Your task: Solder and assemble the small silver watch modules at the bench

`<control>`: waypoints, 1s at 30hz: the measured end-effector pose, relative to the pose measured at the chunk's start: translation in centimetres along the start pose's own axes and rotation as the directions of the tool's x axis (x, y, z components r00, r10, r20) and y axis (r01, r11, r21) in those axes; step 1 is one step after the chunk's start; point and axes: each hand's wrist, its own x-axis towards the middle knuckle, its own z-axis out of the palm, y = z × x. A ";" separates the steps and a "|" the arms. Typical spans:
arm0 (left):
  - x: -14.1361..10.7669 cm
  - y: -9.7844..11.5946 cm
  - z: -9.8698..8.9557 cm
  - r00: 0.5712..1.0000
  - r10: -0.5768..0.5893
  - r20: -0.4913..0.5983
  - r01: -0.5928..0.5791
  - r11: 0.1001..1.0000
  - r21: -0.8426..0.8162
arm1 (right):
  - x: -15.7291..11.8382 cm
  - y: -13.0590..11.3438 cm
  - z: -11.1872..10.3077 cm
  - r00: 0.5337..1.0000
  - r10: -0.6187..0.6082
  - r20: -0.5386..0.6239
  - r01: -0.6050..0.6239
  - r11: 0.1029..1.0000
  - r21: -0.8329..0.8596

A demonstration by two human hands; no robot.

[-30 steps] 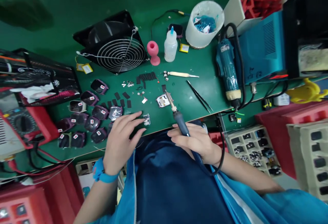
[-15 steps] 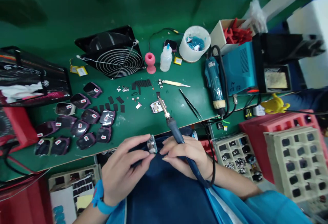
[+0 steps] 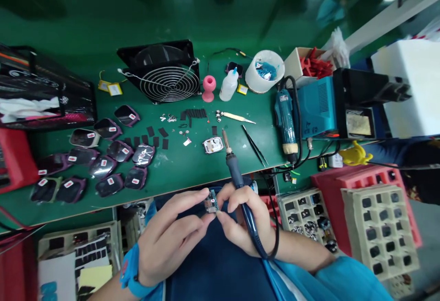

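Observation:
Between the thumb and fingers of my left hand (image 3: 172,232) is a small circuit board (image 3: 211,201), held just in front of the table edge. My right hand (image 3: 247,216) has its fingers wrapped around a soldering iron (image 3: 234,170), whose tip points away over the table. The right thumb and a fingertip also come up to the board's right edge; whether they grip it I cannot tell. Beyond the iron's tip side lies an opened watch case (image 3: 212,145) with bare inner parts. Tweezers (image 3: 254,145) and a cream-handled tool (image 3: 237,117) rest to its right.
Several dark watch bodies (image 3: 118,151) cover the left of the table. A fan (image 3: 168,78), a pink stand (image 3: 208,88), a squeeze bottle (image 3: 229,84) and a white tub (image 3: 264,72) stand behind. An electric screwdriver (image 3: 286,119) and a teal soldering station (image 3: 318,103) are at right.
The circuit board has shifted slightly right and turned its face more toward me. My right thumb and finger have come up against its edge. The soldering iron stays in my right hand.

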 end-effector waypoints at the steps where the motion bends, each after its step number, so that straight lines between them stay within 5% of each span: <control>1: 0.0 0.0 0.0 1.000 0.005 0.000 -0.005 1.000 0.003 | 0.0 0.0 0.0 1.000 0.001 0.001 -0.001 1.000 0.002; 11: 0.1 -0.3 -0.4 0.996 -0.048 0.069 0.049 0.999 -0.011 | 0.2 0.0 -1.0 0.994 -0.043 0.100 0.037 0.998 0.055; 30: -0.3 -0.2 0.1 0.999 -0.044 -0.012 0.042 0.995 -0.087 | 0.3 0.2 -0.9 0.992 -0.062 0.110 0.058 0.998 0.039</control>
